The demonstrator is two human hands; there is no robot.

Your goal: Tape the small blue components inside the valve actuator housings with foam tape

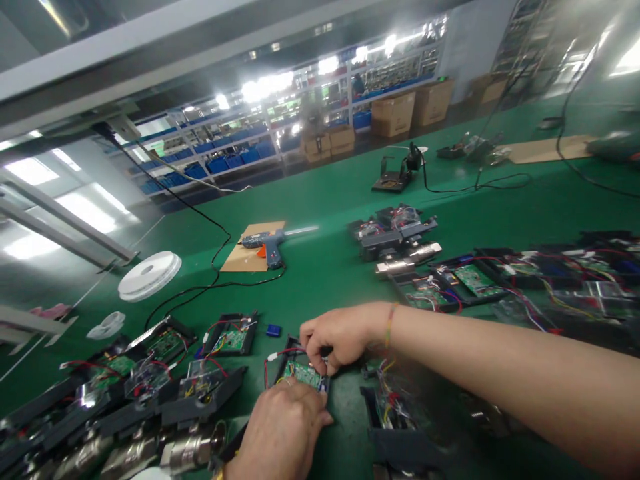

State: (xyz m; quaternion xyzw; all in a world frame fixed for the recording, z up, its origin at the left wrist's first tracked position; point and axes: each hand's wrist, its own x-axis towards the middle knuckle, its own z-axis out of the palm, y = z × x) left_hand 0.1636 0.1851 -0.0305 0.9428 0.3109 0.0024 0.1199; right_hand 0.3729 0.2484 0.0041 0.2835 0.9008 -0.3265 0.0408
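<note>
A small black housing with a green circuit board [306,375] and red wires lies on the green table near the front. My left hand [280,430] comes up from the bottom edge, fingers curled over the near side of that board. My right hand [334,337] reaches in from the right, its fingers pinched on the board's far edge by a dark part. A coloured band sits on the right wrist.
Similar wired housings [150,380] crowd the front left, with more assemblies [400,237] at centre right and far right. A blue glue gun [267,243] rests on cardboard mid-table. A white tape reel [149,275] lies left. Cables cross the table; shelves and boxes stand behind.
</note>
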